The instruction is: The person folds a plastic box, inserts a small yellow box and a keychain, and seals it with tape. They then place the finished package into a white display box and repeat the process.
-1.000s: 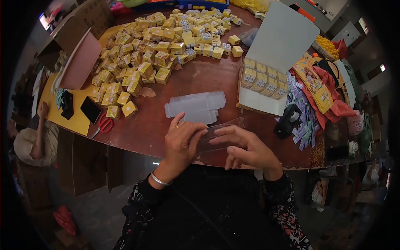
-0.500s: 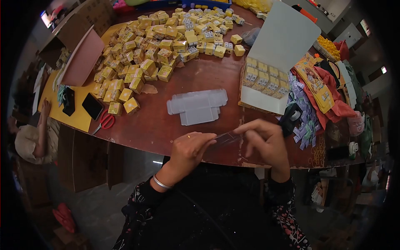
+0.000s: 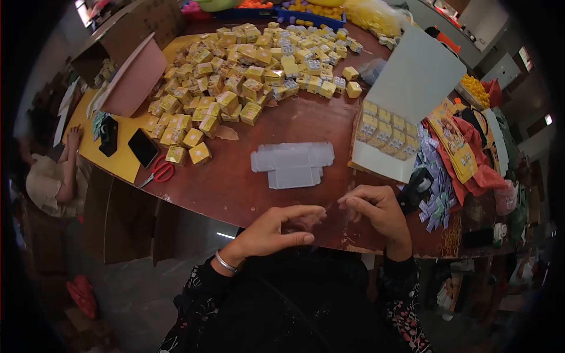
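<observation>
Between my two hands is a thin clear plastic piece (image 3: 331, 210), hard to make out against the dark red table. My left hand (image 3: 273, 229) holds its left side, thumb below and fingers above with a gap between them. The fingertips of my right hand (image 3: 376, 213) pinch its right side. Just beyond my hands, a flat, unfolded translucent plastic box blank (image 3: 294, 165) lies on the table (image 3: 235, 194). Farther right stands an open white box (image 3: 379, 162) with rows of small yellow boxes (image 3: 388, 130) inside.
A large heap of small yellow boxes (image 3: 235, 76) covers the far table. At left are a pink basin (image 3: 132, 79), a phone (image 3: 143, 148) and red-handled scissors (image 3: 159, 170). Purple sachets (image 3: 438, 188) and rubber bands (image 3: 450, 235) lie at right. Another person's arm (image 3: 69, 170) rests at the far left.
The view has shifted, so the table sits lower and farther right. My left hand has spread its thumb from its fingers, and my right fingers have drawn together on the clear plastic piece.
</observation>
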The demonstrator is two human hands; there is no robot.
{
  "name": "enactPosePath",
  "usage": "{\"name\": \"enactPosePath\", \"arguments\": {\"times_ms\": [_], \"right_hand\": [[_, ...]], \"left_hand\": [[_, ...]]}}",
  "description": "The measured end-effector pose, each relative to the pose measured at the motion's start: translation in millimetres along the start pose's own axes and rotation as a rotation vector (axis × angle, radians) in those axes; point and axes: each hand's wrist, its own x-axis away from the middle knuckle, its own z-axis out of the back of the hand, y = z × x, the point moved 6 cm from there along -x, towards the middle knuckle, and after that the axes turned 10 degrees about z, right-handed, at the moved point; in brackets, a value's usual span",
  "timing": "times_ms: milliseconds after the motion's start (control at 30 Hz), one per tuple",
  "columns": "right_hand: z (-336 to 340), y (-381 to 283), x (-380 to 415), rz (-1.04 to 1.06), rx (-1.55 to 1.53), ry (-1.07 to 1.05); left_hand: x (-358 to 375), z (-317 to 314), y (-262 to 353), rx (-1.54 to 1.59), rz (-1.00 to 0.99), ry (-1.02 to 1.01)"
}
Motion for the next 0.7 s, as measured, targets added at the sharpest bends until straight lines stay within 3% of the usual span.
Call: {"name": "enactPosePath", "arguments": {"times_ms": [133, 200, 300, 367, 467, 567, 700], "right_hand": [[-12.6, -13.5, -27.0, 0.021, -0.043, -0.23], [-7.9, -15.0, -57.0, 0.059, -0.167, -0.249], [4.5, 2.1, -137.4, 0.171, 0.11, 0.008], [-13.5, 17.6, -186.6, 0.119, 0.161, 0.033], [-53.0, 48.7, -248.1, 0.234, 0.481, -0.058], [-87.0, 72.1, -279.9, 0.312, 0.451, 0.047], [-86.1, 33.6, -304.7, 0.43, 0.839, 0.381]], "left_hand": [[10.7, 8.6, 3.7, 0.156, 0.049, 0.012], [16.3, 19.7, 0.8, 0.154, 0.006, 0.093], [26.6, 36.2, -10.7, 0.188, -0.034, 0.208], [31.8, 45.4, -18.6, 0.214, -0.059, 0.291], [40.6, 54.8, -25.1, 0.287, -0.033, 0.365], [47.3, 61.8, -39.3, 0.333, -0.023, 0.402], [52.6, 71.6, -45.9, 0.335, -0.006, 0.451]]}}
